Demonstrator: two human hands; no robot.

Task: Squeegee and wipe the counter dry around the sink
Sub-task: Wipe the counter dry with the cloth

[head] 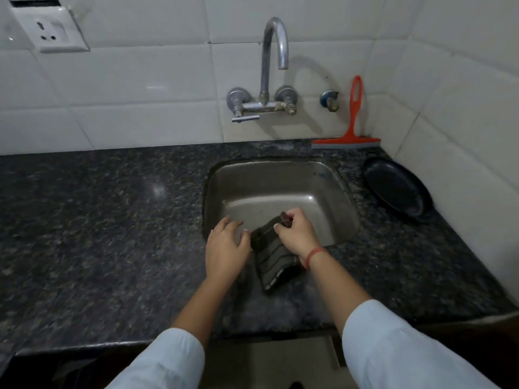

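A dark striped cloth (pixel 273 262) hangs over the front rim of the steel sink (pixel 280 186), partly lying on the dark granite counter (pixel 98 220). My right hand (pixel 297 234) grips the cloth's upper end above the sink basin. My left hand (pixel 224 248) is just left of the cloth at the sink's front-left corner, its fingers spread and loosely bent, holding nothing. An orange squeegee (pixel 354 119) leans upright against the tiled wall behind the sink's right side, its blade on the counter.
A chrome wall tap (pixel 266 80) arches over the sink. A black oval plate (pixel 396 189) lies on the counter to the right of the sink, near the corner wall. A white wall socket (pixel 47 29) is at the top left.
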